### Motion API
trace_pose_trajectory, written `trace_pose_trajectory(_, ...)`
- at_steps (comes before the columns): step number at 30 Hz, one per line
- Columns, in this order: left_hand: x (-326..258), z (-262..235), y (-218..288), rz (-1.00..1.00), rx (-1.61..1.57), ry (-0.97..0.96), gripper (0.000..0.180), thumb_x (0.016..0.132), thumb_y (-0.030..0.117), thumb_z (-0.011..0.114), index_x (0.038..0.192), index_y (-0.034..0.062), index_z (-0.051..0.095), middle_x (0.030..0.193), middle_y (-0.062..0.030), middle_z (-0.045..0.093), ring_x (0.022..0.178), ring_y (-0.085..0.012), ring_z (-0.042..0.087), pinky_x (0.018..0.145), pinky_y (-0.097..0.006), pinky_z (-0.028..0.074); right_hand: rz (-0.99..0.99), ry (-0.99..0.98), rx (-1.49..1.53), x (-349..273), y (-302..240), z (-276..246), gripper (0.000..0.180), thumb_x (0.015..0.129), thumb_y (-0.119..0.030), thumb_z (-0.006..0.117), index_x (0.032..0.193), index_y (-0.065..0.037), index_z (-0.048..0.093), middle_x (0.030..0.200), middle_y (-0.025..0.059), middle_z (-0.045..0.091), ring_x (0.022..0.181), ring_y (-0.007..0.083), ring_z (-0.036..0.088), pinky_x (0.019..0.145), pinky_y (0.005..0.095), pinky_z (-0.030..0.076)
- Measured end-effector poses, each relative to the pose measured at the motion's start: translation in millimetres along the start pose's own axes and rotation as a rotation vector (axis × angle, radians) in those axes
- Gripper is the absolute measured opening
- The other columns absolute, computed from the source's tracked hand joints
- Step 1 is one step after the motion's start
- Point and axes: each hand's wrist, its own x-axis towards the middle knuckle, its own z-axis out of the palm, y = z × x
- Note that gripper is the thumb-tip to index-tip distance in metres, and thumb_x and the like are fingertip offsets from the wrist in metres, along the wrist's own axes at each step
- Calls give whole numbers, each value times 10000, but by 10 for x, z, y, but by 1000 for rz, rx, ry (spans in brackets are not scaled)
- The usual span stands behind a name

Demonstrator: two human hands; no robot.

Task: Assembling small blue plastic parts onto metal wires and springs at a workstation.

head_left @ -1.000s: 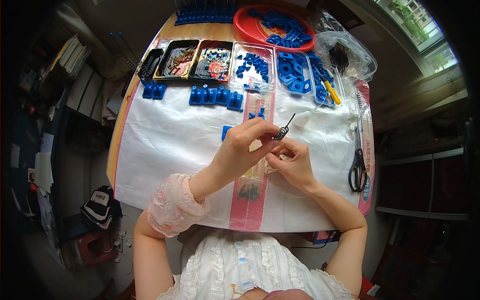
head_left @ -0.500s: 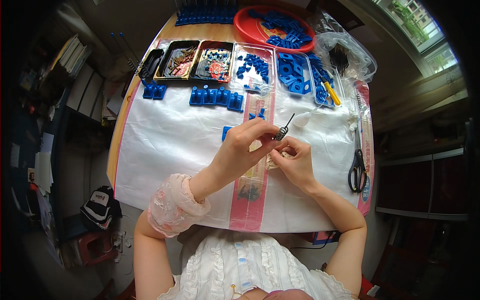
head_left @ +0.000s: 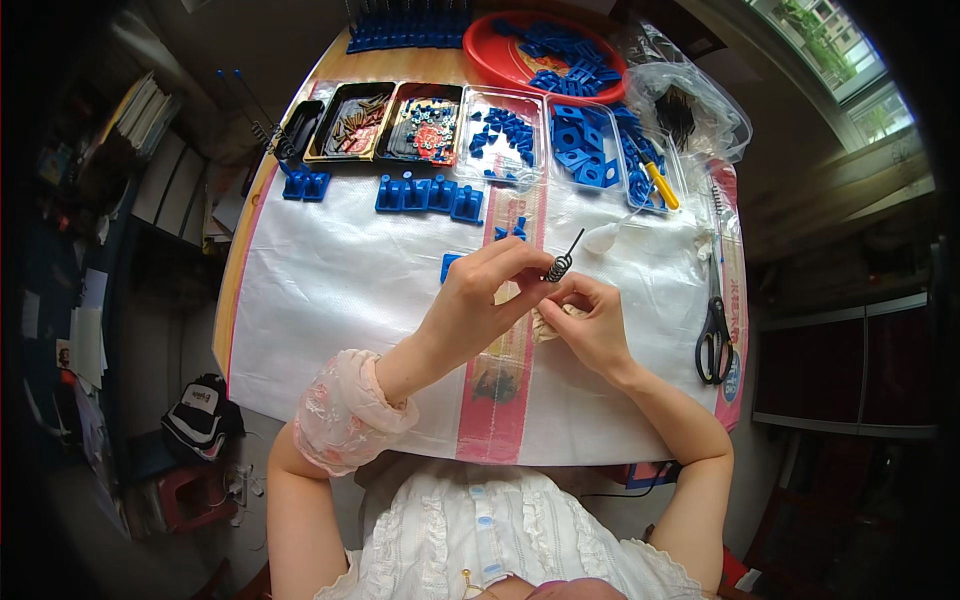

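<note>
My left hand [head_left: 485,290] is closed in a pinch on a dark coil spring [head_left: 558,268], whose straight end sticks up to the right. Close beside it, my right hand [head_left: 592,325] has thumb and fingers pressed together just below the coil. A crumpled beige cloth [head_left: 543,328] shows at these right fingers, partly hidden by them. Behind my left hand a blue plastic part [head_left: 451,266] is half covered. A few small blue pieces [head_left: 512,229] lie a little farther off.
Across the far side stand black trays of screws [head_left: 362,122] and nuts [head_left: 425,130], clear boxes of blue parts [head_left: 585,148], and a red basin [head_left: 482,62]. A yellow-handled tool [head_left: 660,186] leans in one box. Black-handled scissors [head_left: 714,345] lie at right; blue assemblies [head_left: 425,195] form a row.
Both hands keep almost the same pose and grip. The coil spring shifts very slightly down and left; the whole view drifts a little.
</note>
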Motion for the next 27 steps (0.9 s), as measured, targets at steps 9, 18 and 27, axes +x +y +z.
trace_pose_trajectory(9, -1, 10, -1, 6, 11, -6, 243, 812, -71, 776, 1025, -5, 679, 943, -88, 705, 810, -175, 716, 710, -278, 581, -93, -112, -85, -28, -64, -8, 105, 823, -14, 731, 787, 38, 647, 744, 77, 667, 693, 110, 639, 620, 277, 499)
trace_pose_trajectory(18, 4, 0, 6, 10, 0, 9, 201, 844, -3, 787, 1010, -23, 675, 898, -86, 678, 749, -173, 697, 674, -287, 559, 38, -261, -858, 9, -871, -851, 84, 780, -76, 701, 763, 6, 691, 764, 151, 679, 753, 323, 671, 726, 415, 517)
trace_pose_trajectory(27, 15, 2, 35, 1, -2, -16, 198, 837, -43, 780, 1009, -7, 688, 913, -84, 704, 793, -166, 719, 705, -266, 586, -254, 176, -1304, -104, -843, -1189, 62, 870, -60, 709, 873, 2, 709, 790, 118, 706, 741, 293, 676, 699, 411, 502)
